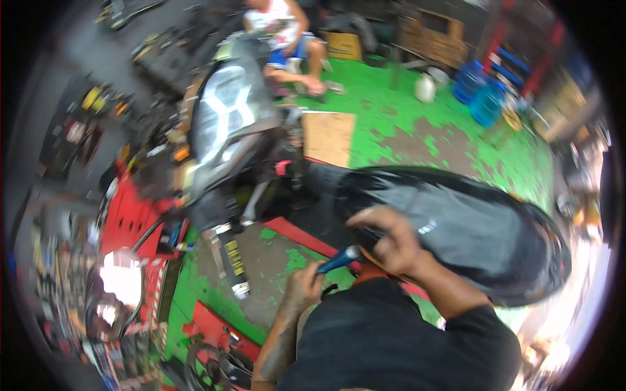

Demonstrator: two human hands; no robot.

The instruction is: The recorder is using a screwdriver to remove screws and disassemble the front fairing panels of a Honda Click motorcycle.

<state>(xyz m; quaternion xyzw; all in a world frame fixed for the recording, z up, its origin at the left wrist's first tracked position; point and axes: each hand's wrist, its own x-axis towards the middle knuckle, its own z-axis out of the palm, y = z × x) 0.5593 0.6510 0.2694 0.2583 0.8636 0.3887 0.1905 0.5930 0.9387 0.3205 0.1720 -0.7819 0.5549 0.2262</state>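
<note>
My left hand is closed around a slim, dark blue tool with a pale rounded end pointing up and right; blur hides its exact kind. Over the near edge of a scooter's black seat is my right hand, its fingers bent and apart, with nothing visible in them. Whether it touches the seat, I cannot tell. The scooter's front, with a bright headlight, faces up and left, beyond my left hand. A yellow-marked handlebar grip sticks out toward me.
Across the scooter a person sits low. A cardboard sheet lies by the scooter. Blue water jugs and a white container stand on the green floor. At left are a red stand and cluttered parts.
</note>
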